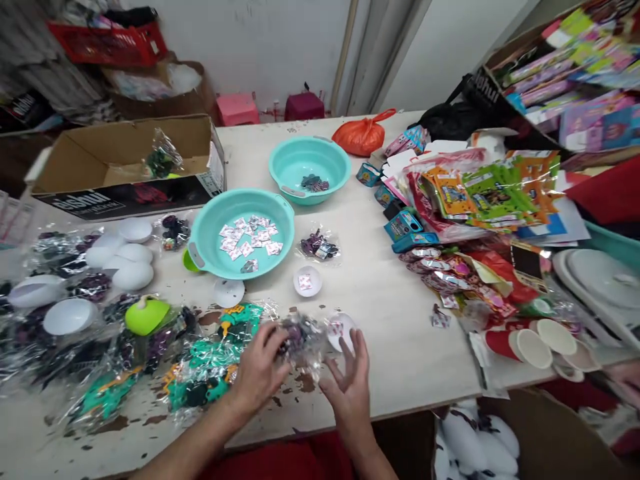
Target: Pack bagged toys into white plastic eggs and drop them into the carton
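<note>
My left hand (263, 367) is closed on a clear plastic bag of dark purple parts (300, 337), which is blurred. With fingers apart, my right hand (350, 387) is at the near edge of a white half-shell (344, 323); whether it touches the shell I cannot tell. Inside that shell is a small printed packet (336, 328). Farther back, a second white half-shell (307, 290) holds another packet, and a bag of purple and black parts (319, 247) lies behind it. Bagged green and orange pieces (205, 363) lie left of my left hand.
A turquoise basin (200, 230) holds many printed packets; another basin (277, 157) has dark pieces. An open cardboard box (210, 177), white egg-shaped shells (133, 275) and purple bags stand left. Snack packets (500, 193) and paper cups (535, 348) crowd the right. Below is a box of white shells (475, 440).
</note>
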A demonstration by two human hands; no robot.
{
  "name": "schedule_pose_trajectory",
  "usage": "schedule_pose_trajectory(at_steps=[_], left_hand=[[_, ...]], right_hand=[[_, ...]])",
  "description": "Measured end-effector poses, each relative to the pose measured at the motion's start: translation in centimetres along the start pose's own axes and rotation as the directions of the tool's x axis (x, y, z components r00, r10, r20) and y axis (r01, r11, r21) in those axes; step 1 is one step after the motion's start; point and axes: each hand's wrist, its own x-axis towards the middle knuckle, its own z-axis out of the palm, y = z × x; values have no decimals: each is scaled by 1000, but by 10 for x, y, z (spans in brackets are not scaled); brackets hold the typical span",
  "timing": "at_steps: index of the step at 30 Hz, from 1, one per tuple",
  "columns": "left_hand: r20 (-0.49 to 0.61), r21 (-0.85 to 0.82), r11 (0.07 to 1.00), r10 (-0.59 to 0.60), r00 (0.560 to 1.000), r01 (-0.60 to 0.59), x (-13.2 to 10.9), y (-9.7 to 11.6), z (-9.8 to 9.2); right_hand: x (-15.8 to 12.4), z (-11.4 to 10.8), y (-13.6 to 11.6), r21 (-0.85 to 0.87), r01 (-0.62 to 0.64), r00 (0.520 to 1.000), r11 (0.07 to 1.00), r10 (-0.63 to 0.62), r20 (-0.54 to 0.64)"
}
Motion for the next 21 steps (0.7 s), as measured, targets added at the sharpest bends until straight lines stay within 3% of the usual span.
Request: schedule_pose_trajectory(at_steps=[3,8,13,15,18,21], left_hand=[[-46,-62,990,123,991,-126,-20,21,-20],[-260,-47,980,176,949,-195,-24,28,-30],[-433,-247,953,56,900,-178,-6,32,-48],[-453,-342,935,-77,888,-93,-1,32,-54],[-457,-425,903,-274,846,63,-3,33,-52],[-408,-444,882,-354,842,155,-10,38,-38]], right_hand=[[8,42,-7,187,-168,986,968,163,42],[6,84,-13,424,-278,930,862,352,-104],[-25,95,-13,456,-441,895,773,415,161],[-36,93,-9,448,-408,912,795,374,167],[-48,89,5,431,-176,984,885,164,65],[-53,88,22,309,-13,999,951,2,34]])
